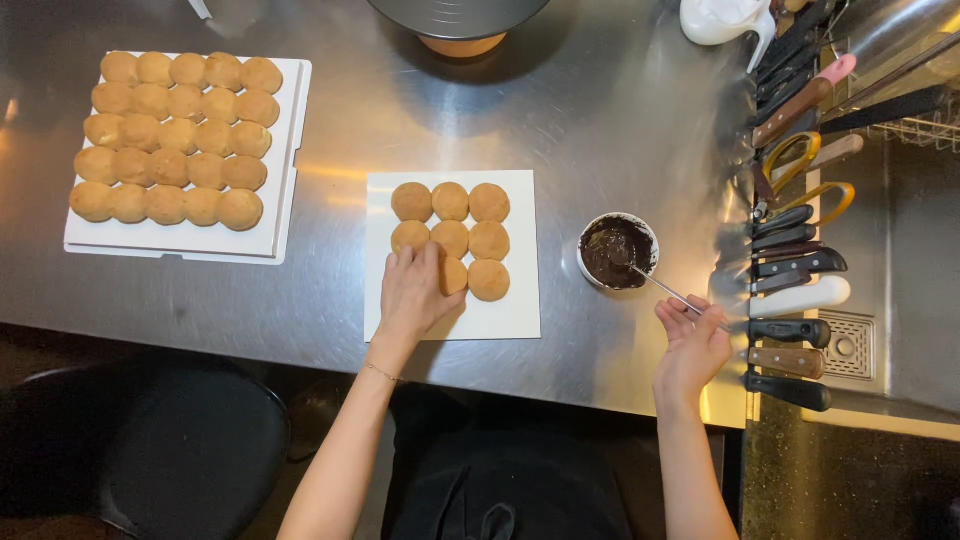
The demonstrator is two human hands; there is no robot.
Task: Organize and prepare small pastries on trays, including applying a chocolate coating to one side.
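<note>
A: Left hand (413,292)?
B: Palm down on the small white board (500,318), fingers closed over a round bun (436,270) in the bottom row. Other tan buns (450,201) sit in rows just above it.
A: Right hand (692,345)?
B: Pinching a thin metal utensil (660,288); its tip sits in the white bowl of dark chocolate (617,250), just right of the board.
A: Rest?
B: Big tray of buns (170,138) far left, knife rack (795,260) far right, all on the steel counter (600,120).
</note>
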